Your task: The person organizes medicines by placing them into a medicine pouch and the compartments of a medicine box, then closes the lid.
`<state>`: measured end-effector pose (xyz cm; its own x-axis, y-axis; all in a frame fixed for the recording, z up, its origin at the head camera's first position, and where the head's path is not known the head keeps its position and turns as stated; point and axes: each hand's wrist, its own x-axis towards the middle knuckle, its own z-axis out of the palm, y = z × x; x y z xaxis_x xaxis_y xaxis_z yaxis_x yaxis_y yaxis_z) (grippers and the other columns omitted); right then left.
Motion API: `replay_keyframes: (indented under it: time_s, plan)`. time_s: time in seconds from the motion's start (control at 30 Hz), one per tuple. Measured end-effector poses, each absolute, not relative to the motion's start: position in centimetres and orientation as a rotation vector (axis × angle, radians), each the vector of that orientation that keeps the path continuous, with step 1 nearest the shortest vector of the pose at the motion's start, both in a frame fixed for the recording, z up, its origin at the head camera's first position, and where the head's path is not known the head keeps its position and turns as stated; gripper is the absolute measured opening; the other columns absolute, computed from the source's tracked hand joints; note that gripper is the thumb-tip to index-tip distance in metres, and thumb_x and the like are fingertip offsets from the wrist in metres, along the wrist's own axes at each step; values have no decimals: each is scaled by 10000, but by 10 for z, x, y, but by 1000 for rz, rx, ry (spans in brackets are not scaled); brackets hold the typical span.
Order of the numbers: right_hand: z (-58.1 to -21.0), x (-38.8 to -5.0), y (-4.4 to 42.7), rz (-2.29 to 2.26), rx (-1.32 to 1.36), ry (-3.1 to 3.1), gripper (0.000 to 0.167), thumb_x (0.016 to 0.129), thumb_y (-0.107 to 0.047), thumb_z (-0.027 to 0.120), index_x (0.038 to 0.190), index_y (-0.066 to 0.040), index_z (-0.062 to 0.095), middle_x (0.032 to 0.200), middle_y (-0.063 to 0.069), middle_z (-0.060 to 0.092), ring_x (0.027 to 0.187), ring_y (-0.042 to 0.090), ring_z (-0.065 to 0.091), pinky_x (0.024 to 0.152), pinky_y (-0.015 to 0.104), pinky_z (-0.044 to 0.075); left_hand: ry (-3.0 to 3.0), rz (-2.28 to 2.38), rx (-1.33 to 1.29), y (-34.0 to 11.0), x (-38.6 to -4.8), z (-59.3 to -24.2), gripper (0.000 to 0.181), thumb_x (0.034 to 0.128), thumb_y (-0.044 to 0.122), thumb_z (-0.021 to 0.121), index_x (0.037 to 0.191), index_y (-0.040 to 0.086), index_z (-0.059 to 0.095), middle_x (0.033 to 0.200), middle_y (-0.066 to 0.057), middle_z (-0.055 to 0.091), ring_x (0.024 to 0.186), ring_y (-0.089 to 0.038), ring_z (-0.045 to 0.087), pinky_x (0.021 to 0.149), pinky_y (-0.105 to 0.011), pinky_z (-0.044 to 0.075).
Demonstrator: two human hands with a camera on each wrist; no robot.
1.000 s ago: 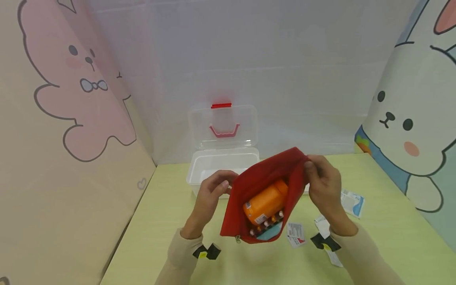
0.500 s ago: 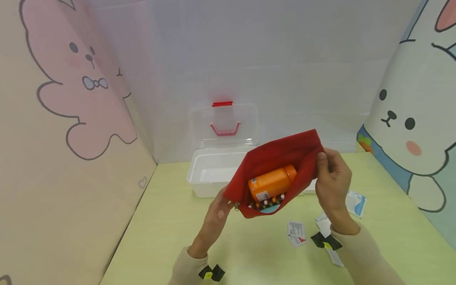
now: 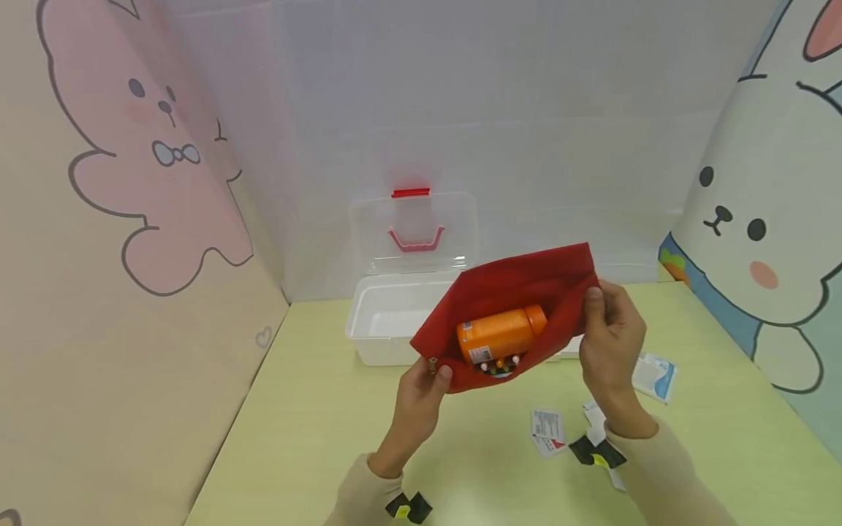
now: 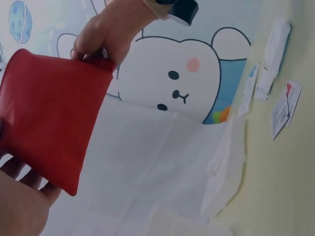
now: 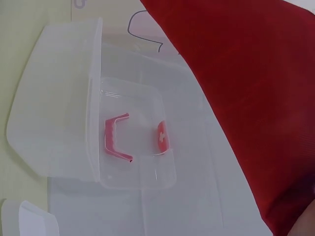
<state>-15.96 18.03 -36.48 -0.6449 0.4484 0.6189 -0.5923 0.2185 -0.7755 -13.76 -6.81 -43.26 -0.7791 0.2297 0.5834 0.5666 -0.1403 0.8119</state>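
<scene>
Both hands hold up a red zip pouch [image 3: 526, 285] with its mouth spread open, above the table. An orange bottle [image 3: 496, 334] lies inside it, along with several small dark vials [image 3: 500, 365] with pale and orange tips. My left hand [image 3: 416, 409] pinches the pouch's lower left corner by the zipper pull [image 3: 432, 364], thumb in front. At the right end, my right hand [image 3: 613, 343] grips the rim between thumb and fingers. In the left wrist view the pouch's plain outer side [image 4: 54, 113] shows, with left fingers [image 4: 29, 179] behind its lower edge.
A clear plastic box [image 3: 378, 329] stands behind the pouch, its lid [image 3: 454, 237] with a red handle raised against the wall. Printed sachets [image 3: 547, 431] and a blue-white packet [image 3: 654, 376] lie to the right. A small white container [image 5: 29, 221] sits beside the box.
The pouch has risen and shifted right, and tilts less. My left hand has gone from beside its left edge to pinching its lower left corner. My right hand keeps its grip.
</scene>
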Motion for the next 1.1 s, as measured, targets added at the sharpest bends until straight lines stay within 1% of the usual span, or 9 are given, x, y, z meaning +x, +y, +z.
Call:
replay_keyframes:
  time_s: [0.1,0.13,0.2,0.27,0.37,0.43,0.7,0.83,1.1]
  plan:
    - [-366,-159,179,1564,134,-1648,226,993,-108,549,1122,45,653,828,-121,656,606,25,575,568,129,504,-1917,-1893,-738,-64,-137,-431,265,1026,141,492,1152,-75,578,939,-243,633,886,-8,615,786,-207,534]
    - [-367,-159,179,1564,131,-1648,229,994,-112,548,1125,44,652,835,-123,656,620,24,576,575,129,507,-1915,-1862,-692,-63,-137,-430,241,1027,131,485,1100,-72,591,889,-229,626,850,-13,600,759,-208,526]
    - [-367,-159,178,1567,122,-1650,235,997,-122,546,1131,39,651,850,-126,657,656,28,577,597,129,513,-1897,-1829,-607,-60,-139,-429,211,1026,109,477,989,-65,591,773,-144,565,789,-30,555,712,-208,491]
    - [-369,-159,177,1568,113,-1659,239,999,-128,542,1139,33,649,865,-128,658,686,32,581,619,130,520,-1867,-1811,-541,-59,-140,-426,210,1024,92,473,920,-54,581,737,-42,513,766,-42,534,691,-212,472]
    - [-373,-158,176,1582,105,-1670,238,1003,-133,537,1138,28,648,871,-123,659,711,41,588,643,135,529,-1812,-1834,-464,-57,-141,-423,207,1020,80,477,919,-56,597,822,64,572,815,-41,589,735,-211,512]
    - [-375,-159,175,1594,105,-1674,232,1004,-137,536,1131,20,649,869,-117,658,711,43,586,640,136,529,-1781,-1850,-433,-56,-141,-421,208,1019,79,479,938,-62,608,877,87,609,843,-41,618,753,-217,532]
    - [-384,-163,177,1681,157,-1614,193,997,-101,542,1094,28,647,831,-75,663,690,44,607,624,141,536,-1793,-1828,-398,-57,-141,-419,236,1041,105,436,960,-63,582,905,44,604,861,-56,603,757,-219,522]
    - [-388,-165,179,1692,163,-1602,182,995,-93,543,1091,20,648,829,-70,656,692,45,607,630,138,534,-1804,-1826,-442,-58,-141,-419,235,1042,85,418,907,-63,542,860,49,543,845,-50,564,745,-211,495]
    - [-398,-169,180,1819,83,-1586,143,994,-132,556,1037,-40,657,785,-59,658,665,52,614,619,147,537,-1812,-1859,-516,-61,-138,-414,240,1039,66,415,889,-54,558,861,61,571,862,-62,586,759,-231,506]
